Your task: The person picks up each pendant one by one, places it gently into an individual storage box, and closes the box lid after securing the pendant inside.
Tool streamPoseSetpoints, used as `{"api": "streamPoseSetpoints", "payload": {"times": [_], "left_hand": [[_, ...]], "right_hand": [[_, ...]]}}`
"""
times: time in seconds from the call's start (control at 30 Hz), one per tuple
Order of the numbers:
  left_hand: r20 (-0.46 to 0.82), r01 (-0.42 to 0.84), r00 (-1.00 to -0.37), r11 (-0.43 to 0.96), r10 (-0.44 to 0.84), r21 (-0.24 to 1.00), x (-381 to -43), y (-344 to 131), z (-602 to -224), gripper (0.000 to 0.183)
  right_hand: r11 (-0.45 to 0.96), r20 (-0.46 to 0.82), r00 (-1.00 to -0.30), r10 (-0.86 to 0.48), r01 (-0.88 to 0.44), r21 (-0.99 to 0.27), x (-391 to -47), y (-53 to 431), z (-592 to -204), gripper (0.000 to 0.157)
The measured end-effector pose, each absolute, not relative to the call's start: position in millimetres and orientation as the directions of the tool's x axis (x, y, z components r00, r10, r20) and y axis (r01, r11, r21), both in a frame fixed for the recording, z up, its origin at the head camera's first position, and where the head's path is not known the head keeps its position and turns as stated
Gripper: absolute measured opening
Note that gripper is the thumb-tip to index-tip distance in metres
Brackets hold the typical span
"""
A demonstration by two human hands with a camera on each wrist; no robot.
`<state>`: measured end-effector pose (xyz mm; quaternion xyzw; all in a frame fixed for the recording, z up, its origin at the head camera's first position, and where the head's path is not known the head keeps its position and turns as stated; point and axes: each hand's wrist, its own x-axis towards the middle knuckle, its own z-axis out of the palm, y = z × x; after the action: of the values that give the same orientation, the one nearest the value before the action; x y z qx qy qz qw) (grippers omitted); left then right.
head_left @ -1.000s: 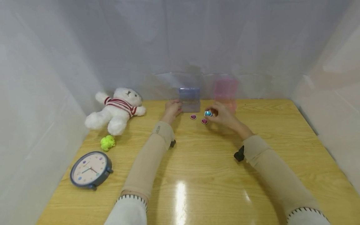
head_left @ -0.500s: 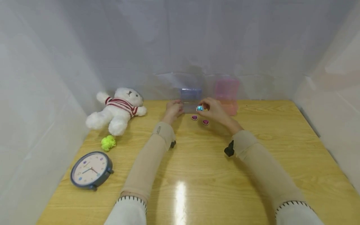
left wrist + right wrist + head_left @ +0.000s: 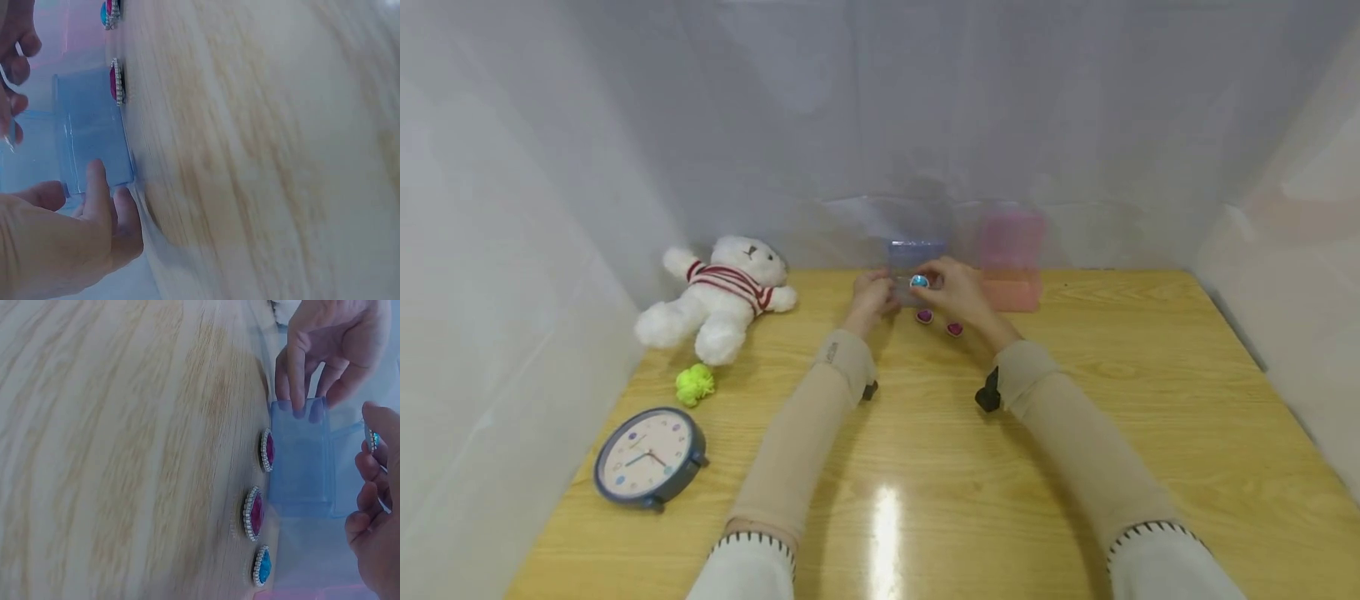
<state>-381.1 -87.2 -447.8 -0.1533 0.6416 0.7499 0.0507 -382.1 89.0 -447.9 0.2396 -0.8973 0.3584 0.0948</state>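
A see-through blue box (image 3: pixel 906 293) stands at the back of the table with its lid (image 3: pixel 917 251) raised. My left hand (image 3: pixel 872 296) holds the box's left end, fingers and thumb at its wall and rim. Above the box, my right hand (image 3: pixel 961 293) pinches a blue gem (image 3: pixel 919 282) with a silvery beaded edge between thumb and fingers. Two magenta gems (image 3: pixel 924 317) (image 3: pixel 253 514) lie on the table in front of the box. Another blue gem (image 3: pixel 264 567) rests beside them in the right wrist view; the right hand hides it in the head view.
Right of the blue box stands a see-through pink box (image 3: pixel 1012 293), lid up. A white teddy bear (image 3: pixel 718 292) in a striped top, a yellow-green fuzzy ball (image 3: pixel 695 384) and a round clock (image 3: pixel 650 458) lie along the left. A pale sheet hangs behind the table.
My right hand has carried the blue gem leftward from above the table to over the blue box. The left hand stays at the box's left end.
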Motion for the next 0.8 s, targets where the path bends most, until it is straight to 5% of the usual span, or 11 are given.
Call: {"api": "streamPoseSetpoints", "payload": {"times": [0.8], "left_hand": [[-0.268,-0.250,-0.958,-0.152,-0.107,0.956,-374,-87,-448,0.054]], "right_hand": [[0.746,0.288,-0.909,-0.303,-0.414,-0.522,-405,53,-450,0.036]]}}
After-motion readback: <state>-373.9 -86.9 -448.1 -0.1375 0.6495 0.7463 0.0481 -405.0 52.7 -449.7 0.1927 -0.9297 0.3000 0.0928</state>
